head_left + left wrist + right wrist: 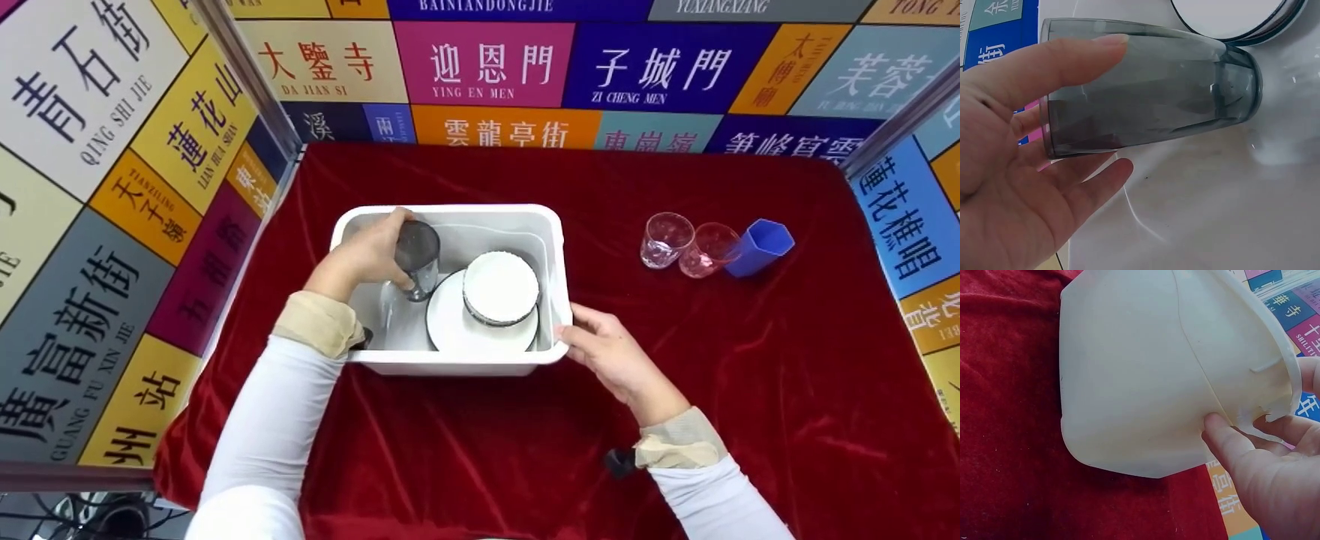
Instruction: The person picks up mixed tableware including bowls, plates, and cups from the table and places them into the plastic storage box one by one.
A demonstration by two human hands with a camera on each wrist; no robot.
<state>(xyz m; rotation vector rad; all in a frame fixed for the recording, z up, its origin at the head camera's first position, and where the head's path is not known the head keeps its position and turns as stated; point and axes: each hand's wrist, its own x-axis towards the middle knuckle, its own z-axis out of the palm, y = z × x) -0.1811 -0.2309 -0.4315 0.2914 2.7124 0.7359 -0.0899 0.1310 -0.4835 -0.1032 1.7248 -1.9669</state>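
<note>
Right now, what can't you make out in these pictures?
Head: part of the white plate, covered by the white bowl.
Right wrist: the inside of the white tub, behind its outer wall.
Right wrist: part of the right hand, cut off by the right edge.

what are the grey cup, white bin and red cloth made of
Grey cup: tinted glass or clear plastic, smooth, glossy; glints fit both. White bin: probably moulded plastic, satin, judging by rounded corners and one-piece walls. Red cloth: likely velvet, soft, with a sheen along its folds.
</note>
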